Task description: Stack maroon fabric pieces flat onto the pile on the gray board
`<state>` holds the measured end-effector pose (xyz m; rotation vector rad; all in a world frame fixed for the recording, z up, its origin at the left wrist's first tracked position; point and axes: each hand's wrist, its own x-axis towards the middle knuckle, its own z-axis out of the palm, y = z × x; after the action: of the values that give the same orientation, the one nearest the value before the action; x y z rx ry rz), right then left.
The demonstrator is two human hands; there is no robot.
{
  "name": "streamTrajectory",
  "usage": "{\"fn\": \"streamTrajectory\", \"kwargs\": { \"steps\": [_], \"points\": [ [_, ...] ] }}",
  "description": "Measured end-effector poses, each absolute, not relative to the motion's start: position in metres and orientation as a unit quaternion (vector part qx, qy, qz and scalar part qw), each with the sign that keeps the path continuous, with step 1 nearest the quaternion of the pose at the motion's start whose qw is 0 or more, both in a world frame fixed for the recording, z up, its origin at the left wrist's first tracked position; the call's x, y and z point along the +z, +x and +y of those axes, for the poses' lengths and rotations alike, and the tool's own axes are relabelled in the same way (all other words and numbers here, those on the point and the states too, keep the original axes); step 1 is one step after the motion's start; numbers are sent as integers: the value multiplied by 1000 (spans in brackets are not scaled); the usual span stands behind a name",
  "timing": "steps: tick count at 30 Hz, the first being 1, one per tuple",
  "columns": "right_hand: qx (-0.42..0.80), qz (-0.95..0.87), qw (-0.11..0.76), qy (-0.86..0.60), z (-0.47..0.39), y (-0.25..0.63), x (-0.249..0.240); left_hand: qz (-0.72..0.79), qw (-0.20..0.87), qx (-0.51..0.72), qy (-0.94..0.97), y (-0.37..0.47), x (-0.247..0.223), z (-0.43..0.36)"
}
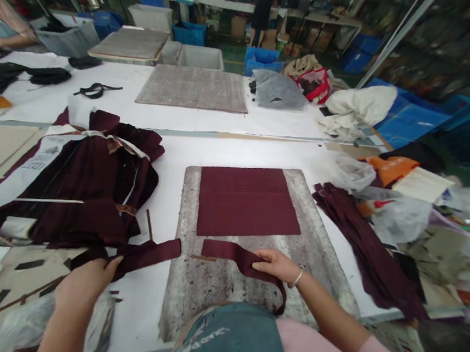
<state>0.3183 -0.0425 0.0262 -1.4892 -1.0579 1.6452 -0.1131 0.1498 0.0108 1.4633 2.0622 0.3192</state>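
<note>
My right hand (275, 265) pinches a long maroon fabric strip (227, 250) near its middle. One end of it lies flat on a worn grey board, and the other curls down toward my apron. My left hand (88, 279) is closed on another maroon strip (155, 254), whose free end points right to the board's edge; its fingertips are partly hidden by cloth. A maroon fabric panel (249, 202) lies flat on the grey board (316, 263), just beyond my right hand. A tied bundle of maroon cloth pieces (103, 184) rests beyond my left hand.
A pile of maroon strips (352, 239) lies right of the board, beside plastic bags (402, 216). Fabric scraps (29, 264) litter the left front. Across the far table sit another grey board (194, 89) and a grey plastic bag (277, 90). A co-worker's arm (12, 38) shows at far left.
</note>
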Motion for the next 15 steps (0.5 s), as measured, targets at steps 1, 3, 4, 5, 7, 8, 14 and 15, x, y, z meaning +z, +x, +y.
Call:
{"fn": "streamTrajectory", "kwargs": {
  "steps": [1, 3, 4, 5, 7, 8, 14, 15],
  "points": [
    [638, -416, 321, -563, -43, 316, 29, 749, 299, 94, 584, -88, 23, 141],
    [653, -435, 292, -547, -44, 308, 34, 621, 374, 215, 655, -29, 42, 118],
    [659, -443, 280, -539, -43, 304, 37, 522, 452, 276, 669, 2, 48, 105],
    [664, -451, 271, -532, -43, 300, 41, 411, 529, 295, 682, 31, 51, 93],
    [664, -467, 261, -523, -44, 299, 48, 254, 621, 217, 710, 79, 48, 73],
    [658, -476, 258, -522, -44, 301, 50, 198, 653, 150, 715, 96, 43, 66],
    [654, -438, 232, -572, -54, 370, 51, 205, 723, -97, 653, 108, 0, 74],
    [657, -419, 235, -581, -57, 385, 48, 231, 724, -94, 643, 102, -5, 80]
  ]
}}
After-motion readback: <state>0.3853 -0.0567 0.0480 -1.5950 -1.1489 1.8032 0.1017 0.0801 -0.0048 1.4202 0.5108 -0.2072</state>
